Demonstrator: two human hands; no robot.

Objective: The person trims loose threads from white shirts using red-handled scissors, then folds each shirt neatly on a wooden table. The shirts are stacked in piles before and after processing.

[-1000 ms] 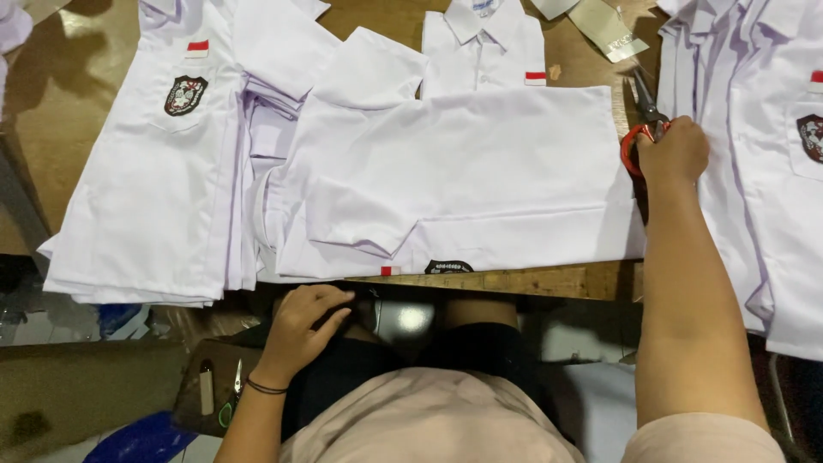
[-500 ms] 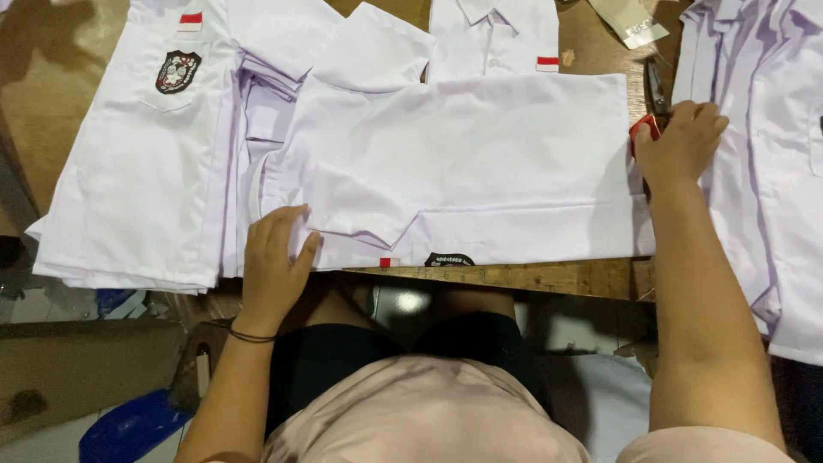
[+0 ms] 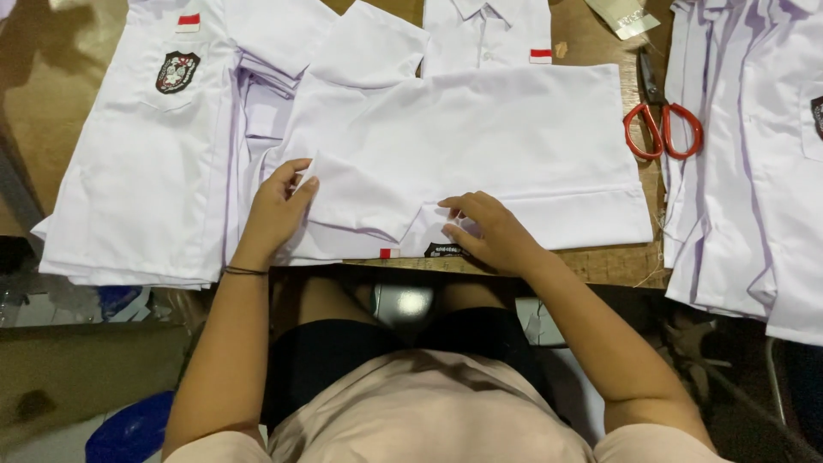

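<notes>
A white short-sleeved shirt point(image 3: 480, 137) lies face down across the wooden table point(image 3: 617, 266) in front of me, with its sleeve folded inward. My left hand point(image 3: 279, 210) pinches the sleeve's folded edge at the shirt's left side. My right hand point(image 3: 489, 231) rests on the shirt's lower hem near the table's front edge, fingers curled on the cloth beside a dark label. Both hands touch the same shirt.
A stack of white shirts with a chest badge point(image 3: 137, 154) lies at the left. More white shirts point(image 3: 754, 154) are piled at the right. Red-handled scissors point(image 3: 662, 120) lie between the middle shirt and the right pile. A packet point(image 3: 624, 15) lies at the back.
My right hand left the scissors at the right and came down to the shirt's front hem. My left hand rose from my lap onto the folded sleeve.
</notes>
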